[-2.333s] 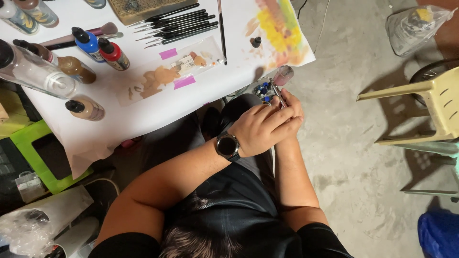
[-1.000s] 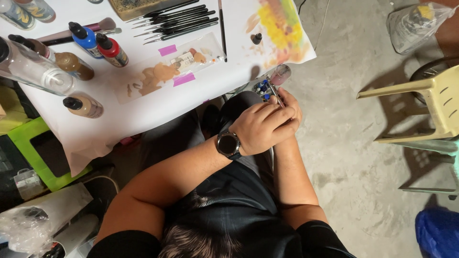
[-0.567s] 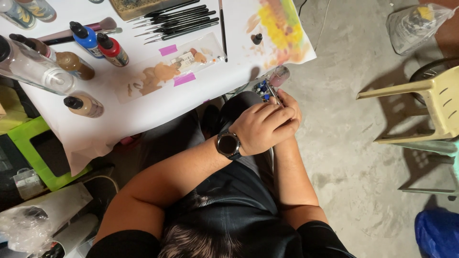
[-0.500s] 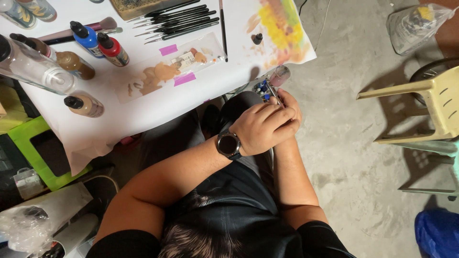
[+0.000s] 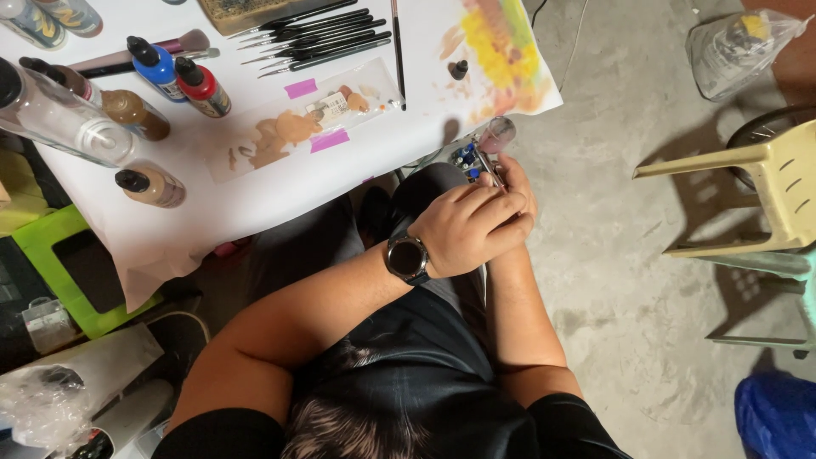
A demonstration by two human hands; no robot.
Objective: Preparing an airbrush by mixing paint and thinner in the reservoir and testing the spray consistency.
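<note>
Seated at the edge of a paint-smeared worktop [image 5: 255, 204], a person is cupping the left hand [image 5: 472, 229] over the right hand [image 5: 517, 183], fingers curled and pinching a small blue-painted figure [image 5: 467, 161] just beyond the knuckles, where wet paint risks smudging.

The left hand [image 5: 472, 229] covered most of the right hand [image 5: 514, 183]. The small tool [image 5: 489, 166] at the fingers was too small to identify. The frame edge cut the chair [image 5: 756, 195].
</note>
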